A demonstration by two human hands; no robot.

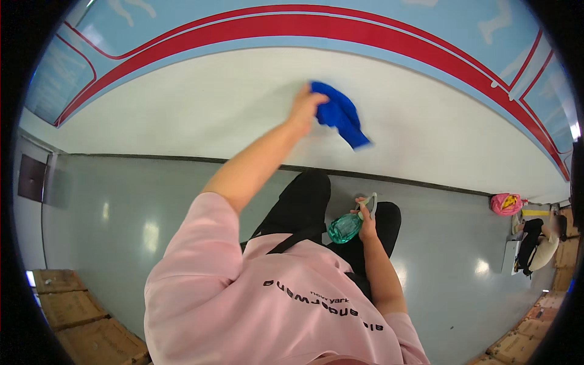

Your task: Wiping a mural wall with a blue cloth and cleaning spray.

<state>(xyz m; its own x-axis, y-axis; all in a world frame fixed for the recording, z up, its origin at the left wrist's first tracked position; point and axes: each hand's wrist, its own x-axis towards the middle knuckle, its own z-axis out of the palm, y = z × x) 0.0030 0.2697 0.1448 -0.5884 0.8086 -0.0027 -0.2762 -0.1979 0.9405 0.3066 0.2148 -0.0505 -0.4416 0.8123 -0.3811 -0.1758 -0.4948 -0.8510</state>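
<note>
My left hand (306, 108) is stretched out to the white lower part of the wall (201, 103), fingers closed on a blue cloth (342, 115). The cloth hangs down to the right of the hand, its lower end a little blurred. Whether it touches the wall I cannot tell for sure. Low in front of my body, over my thighs, my right hand (367, 224) grips a spray bottle (345, 228) by its neck. The bottle is clear green with a pale trigger head and lies tilted, its body pointing left.
Above the white part runs a blue wall panel (243, 30) with red bands. Grey floor (140, 201) meets the wall's dark base edge. Cardboard boxes (91, 328) stand behind on both sides. At far right are a pink bag (506, 204) and another person (538, 246). A door (30, 176) is at left.
</note>
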